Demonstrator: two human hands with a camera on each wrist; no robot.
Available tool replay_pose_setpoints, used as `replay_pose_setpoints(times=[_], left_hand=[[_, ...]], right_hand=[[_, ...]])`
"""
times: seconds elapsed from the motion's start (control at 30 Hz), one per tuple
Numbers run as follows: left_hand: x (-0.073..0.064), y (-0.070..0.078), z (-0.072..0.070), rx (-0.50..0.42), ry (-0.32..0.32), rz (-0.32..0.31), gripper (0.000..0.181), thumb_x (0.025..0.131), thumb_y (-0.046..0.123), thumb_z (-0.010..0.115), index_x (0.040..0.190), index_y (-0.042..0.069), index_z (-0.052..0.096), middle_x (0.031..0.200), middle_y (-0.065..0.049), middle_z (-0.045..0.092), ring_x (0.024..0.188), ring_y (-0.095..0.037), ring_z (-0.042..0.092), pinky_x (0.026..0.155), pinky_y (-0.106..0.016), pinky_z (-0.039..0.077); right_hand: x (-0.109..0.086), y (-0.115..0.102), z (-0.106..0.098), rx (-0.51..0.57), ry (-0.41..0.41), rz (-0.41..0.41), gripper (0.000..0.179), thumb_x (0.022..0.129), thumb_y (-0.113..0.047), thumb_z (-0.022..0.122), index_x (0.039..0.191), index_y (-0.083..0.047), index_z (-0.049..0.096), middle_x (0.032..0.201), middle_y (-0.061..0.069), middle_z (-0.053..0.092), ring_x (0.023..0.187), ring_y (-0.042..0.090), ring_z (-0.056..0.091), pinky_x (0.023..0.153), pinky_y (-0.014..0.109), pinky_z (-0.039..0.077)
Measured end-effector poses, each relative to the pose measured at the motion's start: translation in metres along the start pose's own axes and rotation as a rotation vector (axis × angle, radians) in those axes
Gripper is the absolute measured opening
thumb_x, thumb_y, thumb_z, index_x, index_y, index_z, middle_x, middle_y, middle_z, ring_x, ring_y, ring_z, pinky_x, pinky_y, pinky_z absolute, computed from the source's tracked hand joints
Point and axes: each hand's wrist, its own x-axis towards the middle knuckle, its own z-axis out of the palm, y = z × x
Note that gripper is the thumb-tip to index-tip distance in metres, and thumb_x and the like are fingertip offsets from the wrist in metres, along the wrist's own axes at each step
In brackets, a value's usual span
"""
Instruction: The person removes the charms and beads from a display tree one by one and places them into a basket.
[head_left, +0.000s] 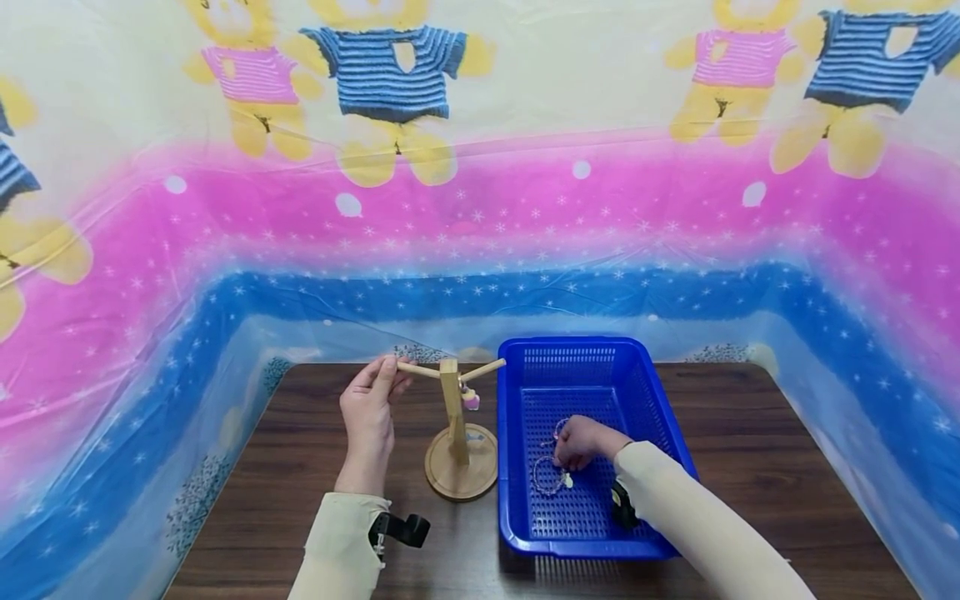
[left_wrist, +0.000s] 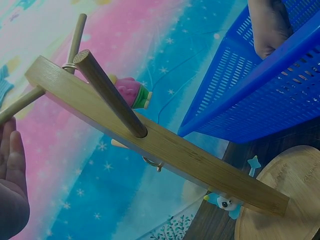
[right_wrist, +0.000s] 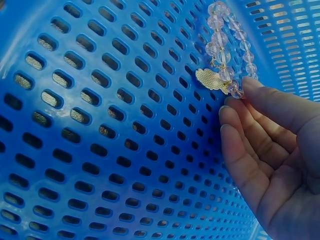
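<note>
My left hand [head_left: 369,408] pinches the end of one arm of a wooden stand [head_left: 453,408], thumb on top. A charm with a pink body and green bottom [left_wrist: 131,92] hangs near the stand's top. Lower, by the post, is a blue-and-white figure charm [left_wrist: 227,203]. Inside the blue basket [head_left: 512,533], my right hand [head_left: 585,442] reaches down. Its thumb and fingertips pinch a bracelet of clear pinkish beads [right_wrist: 220,39], which carries a flat gold-coloured charm [right_wrist: 210,80]. In the head view, part of another beaded loop [head_left: 557,429] shows beside that hand.
The stand's round base [head_left: 441,479] rests on the dark wooden table [head_left: 285,500], just left of the basket. A cloth printed with bears [head_left: 397,75] hangs behind and around the table. Both wrists wear black camera straps.
</note>
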Motion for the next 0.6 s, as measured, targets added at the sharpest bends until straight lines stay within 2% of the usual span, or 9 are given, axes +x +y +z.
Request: replay_pose_setpoints(times=[0.43, 0.6], left_hand=[[0.0003, 0.0, 0.0003, 0.002, -0.002, 0.001, 0.02, 0.099, 0.007, 0.066, 0.087, 0.019, 0.077, 0.08, 0.006, 0.08, 0.076, -0.002, 0.077, 0.069, -0.015, 0.063], [0.0006, -0.0001, 0.0, 0.001, 0.001, -0.008, 0.017, 0.099, 0.008, 0.067, 0.089, 0.017, 0.077, 0.08, 0.005, 0.08, 0.077, -0.004, 0.077, 0.069, -0.015, 0.063]], right_hand=[[0.0013, 0.0015, 0.0043, -0.042, 0.023, -0.035, 0.005, 0.084, 0.002, 0.074, 0.079, 0.002, 0.075, 0.069, 0.0, 0.07, 0.061, 0.011, 0.065, 0.062, 0.029, 0.064], [0.0023, 0.0019, 0.0052, -0.032, 0.036, -0.017, 0.009, 0.085, 0.0, 0.077, 0.076, 0.0, 0.074, 0.066, -0.002, 0.067, 0.061, 0.011, 0.063, 0.061, 0.028, 0.064]])
